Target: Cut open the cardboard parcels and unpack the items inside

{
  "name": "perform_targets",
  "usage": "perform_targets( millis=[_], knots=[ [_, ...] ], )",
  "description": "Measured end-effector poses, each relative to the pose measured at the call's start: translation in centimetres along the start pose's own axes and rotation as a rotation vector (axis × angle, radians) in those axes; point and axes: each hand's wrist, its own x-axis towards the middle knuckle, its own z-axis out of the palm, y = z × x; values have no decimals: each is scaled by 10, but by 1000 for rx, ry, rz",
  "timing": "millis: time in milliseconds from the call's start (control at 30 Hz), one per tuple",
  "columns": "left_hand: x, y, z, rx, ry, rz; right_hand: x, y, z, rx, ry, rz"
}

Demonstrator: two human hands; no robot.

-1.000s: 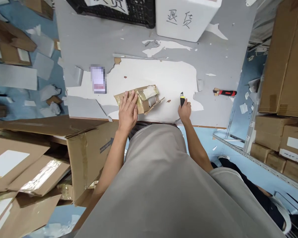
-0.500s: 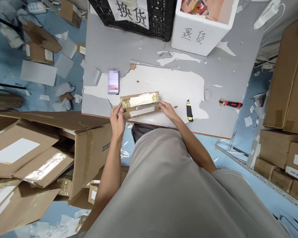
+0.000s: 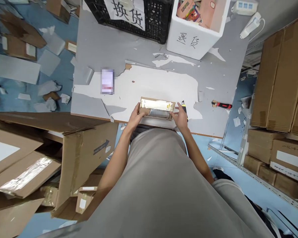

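A small cardboard box (image 3: 157, 104) with a pale label and shiny tape is held over the front edge of the table. A gap along its near side shows something greyish inside, too little to name. My left hand (image 3: 135, 118) grips the box's left end, thumb on top. At the opposite end my right hand (image 3: 180, 118) has its thumb against the box and its index finger raised along the corner. Just behind those right fingers lies a yellow-and-black utility knife (image 3: 184, 107), partly hidden by the hand.
A phone (image 3: 107, 81) with a blurred screen lies left on the table; a red-and-black cutter (image 3: 222, 105) lies right. A black crate (image 3: 154, 24) and a white foam box (image 3: 188, 39) stand at the back. Left is a large carton (image 3: 86, 155) of boxes; stacked cartons (image 3: 268, 82) stand right.
Both hands have brought the box to the right and turned it nearly level, close to the yellow-and-black knife. The whole view has shifted a little.
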Motion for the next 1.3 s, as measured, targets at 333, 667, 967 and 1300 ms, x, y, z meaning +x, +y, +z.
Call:
perform_targets(
  millis=[333, 667, 967, 1300],
  knots=[
    [-38, 4, -2, 115, -15, 96, 84, -18, -13, -164, 43, -137],
    [-37, 80, 33, 812, -149, 511, 82, -39, 20, -262, 179, -118],
    [36, 115, 64, 1136, -362, 482, 65, -38, 11, -349, 127, -284],
    [42, 136, 71, 1211, -373, 504, 58, -22, 10, -149, 91, -288]
  ],
)
